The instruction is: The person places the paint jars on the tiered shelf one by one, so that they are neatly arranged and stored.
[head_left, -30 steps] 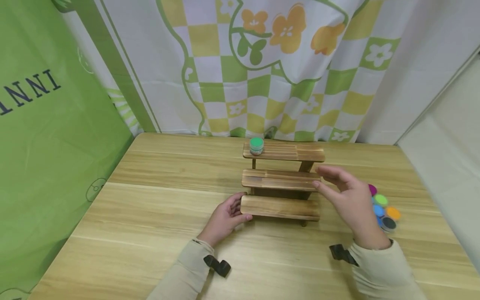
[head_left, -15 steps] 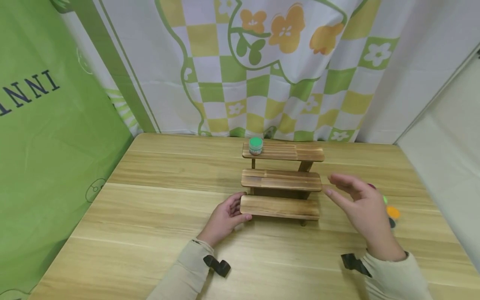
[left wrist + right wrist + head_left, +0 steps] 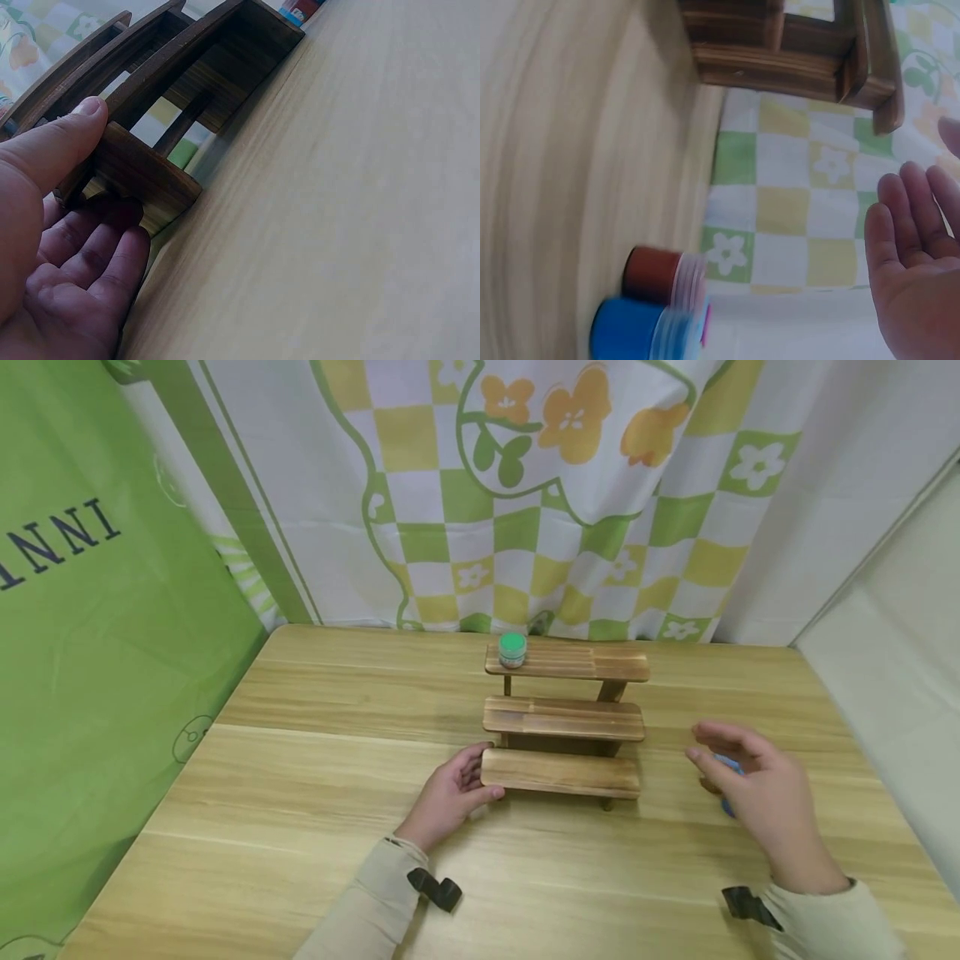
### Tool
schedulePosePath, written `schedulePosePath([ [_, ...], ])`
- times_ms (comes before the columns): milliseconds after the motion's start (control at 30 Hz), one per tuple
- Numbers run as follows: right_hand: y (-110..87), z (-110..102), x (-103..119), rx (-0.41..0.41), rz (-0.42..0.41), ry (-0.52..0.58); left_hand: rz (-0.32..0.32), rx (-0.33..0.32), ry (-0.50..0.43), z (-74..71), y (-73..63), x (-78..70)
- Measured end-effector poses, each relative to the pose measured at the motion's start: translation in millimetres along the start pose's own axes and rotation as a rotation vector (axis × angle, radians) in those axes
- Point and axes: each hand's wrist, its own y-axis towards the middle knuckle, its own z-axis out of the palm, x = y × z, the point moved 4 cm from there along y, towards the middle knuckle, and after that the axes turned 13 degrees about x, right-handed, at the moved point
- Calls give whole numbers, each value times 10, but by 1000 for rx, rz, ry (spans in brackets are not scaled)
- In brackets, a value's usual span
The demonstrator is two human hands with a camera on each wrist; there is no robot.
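Note:
A three-step wooden display stand (image 3: 562, 718) stands on the table. My left hand (image 3: 450, 797) holds the left end of its lowest shelf; in the left wrist view the thumb (image 3: 71, 135) lies on the shelf edge and the fingers are at the stand's side. One small jar with a green lid (image 3: 512, 650) sits at the left end of the top shelf. My right hand (image 3: 772, 810) hovers right of the stand, fingers relaxed and holding nothing. It hides most of a jar group; the right wrist view has a brown-red jar (image 3: 652, 274) and a blue jar (image 3: 626, 330).
The wood-grain table (image 3: 322, 760) extends around the stand. A checked, flowered curtain (image 3: 517, 543) hangs behind its far edge, and green cloth (image 3: 112, 652) is at the left. Each wrist carries a black strap mount (image 3: 435, 890).
My right hand has moved away from the middle shelf's right end, rightward and toward me, over the jars. The left hand and the stand stay where they were.

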Motion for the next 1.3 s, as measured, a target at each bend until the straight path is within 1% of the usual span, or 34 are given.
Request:
schedulePosePath([
  [67, -14, -37, -32, 9, 18, 44, 0, -1, 3, -6, 1, 7],
  [100, -23, -60, -46, 8, 26, 31, 2, -1, 2, -7, 2, 9],
  [300, -59, -249, -161, 22, 91, -181, 2, 0, 0, -3, 8, 1],
  [333, -66, -278, -187, 29, 104, -196, -1, -1, 0, -1, 7, -2],
  [500, -120, -393, -320, 69, 173, -171, 0, -3, -3, 9, -1, -23],
  [567, -143, -430, -356, 76, 191, -179, -1, -2, -4, 12, -3, -28],
  [733, -175, -485, -408, 84, 211, -207, -7, -7, 2, 10, -2, -27],
  [1000, -216, -526, -464, 51, 155, -255, -9, -10, 11, 6, 1, -13],
  [1300, -280, -551, -616, 85, 207, -321, 2, -8, 3, 8, -1, -19],
])
